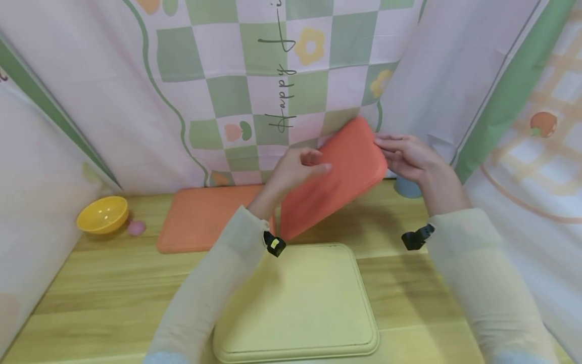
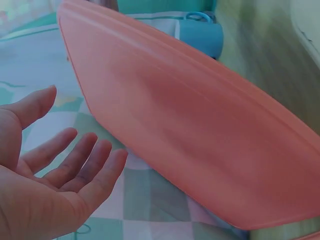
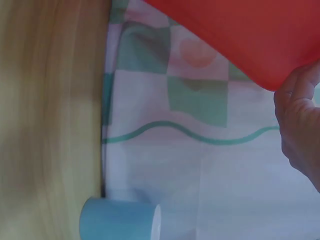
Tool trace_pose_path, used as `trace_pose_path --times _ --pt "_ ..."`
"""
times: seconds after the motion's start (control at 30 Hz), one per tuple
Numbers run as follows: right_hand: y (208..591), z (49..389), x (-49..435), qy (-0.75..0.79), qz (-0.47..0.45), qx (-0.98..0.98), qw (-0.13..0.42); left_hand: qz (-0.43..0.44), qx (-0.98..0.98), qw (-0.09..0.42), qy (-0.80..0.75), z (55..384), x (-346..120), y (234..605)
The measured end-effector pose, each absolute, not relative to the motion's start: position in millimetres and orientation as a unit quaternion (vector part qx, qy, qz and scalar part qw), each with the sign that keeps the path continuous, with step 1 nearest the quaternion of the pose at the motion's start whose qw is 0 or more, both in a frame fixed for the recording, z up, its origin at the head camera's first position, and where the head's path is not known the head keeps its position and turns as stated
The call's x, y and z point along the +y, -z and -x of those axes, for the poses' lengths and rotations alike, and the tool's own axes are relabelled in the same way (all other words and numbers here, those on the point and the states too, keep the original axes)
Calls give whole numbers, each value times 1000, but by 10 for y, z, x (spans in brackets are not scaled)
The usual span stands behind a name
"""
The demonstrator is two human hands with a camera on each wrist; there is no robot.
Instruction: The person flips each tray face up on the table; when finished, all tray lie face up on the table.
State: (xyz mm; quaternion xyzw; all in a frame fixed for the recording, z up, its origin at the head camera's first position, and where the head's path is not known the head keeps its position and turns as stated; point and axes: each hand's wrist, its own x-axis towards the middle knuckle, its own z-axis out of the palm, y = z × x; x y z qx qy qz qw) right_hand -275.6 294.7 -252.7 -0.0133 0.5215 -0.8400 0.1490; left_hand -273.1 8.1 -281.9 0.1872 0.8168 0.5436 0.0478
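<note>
A coral-red rectangular plastic board [image 1: 334, 179] stands tilted above the table, its lower left corner beside a flat orange board [image 1: 204, 217]. My right hand [image 1: 406, 156] pinches it near the upper right corner, fingers behind its edge in the right wrist view. Close to its left side is my left hand [image 1: 297, 169], and the left wrist view shows those fingers [image 2: 102, 175] loosely bent with nothing in them. Nearer to me lies a pale yellow rectangular board [image 1: 300, 303] with a grooved rim.
A yellow bowl [image 1: 103, 215] and a small pink object [image 1: 136, 227] stand at the left on the wooden table [image 1: 104, 293]. A blue mug [image 2: 200, 37] is at the back right, behind my right hand. Patterned cloth [image 1: 218, 65] hangs along the back.
</note>
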Motion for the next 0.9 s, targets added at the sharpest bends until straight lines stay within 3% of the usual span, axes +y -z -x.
trace_pose_path --times 0.9 --pt "2142 2874 2321 822 46 550 142 -148 717 48 -679 2684 119 2442"
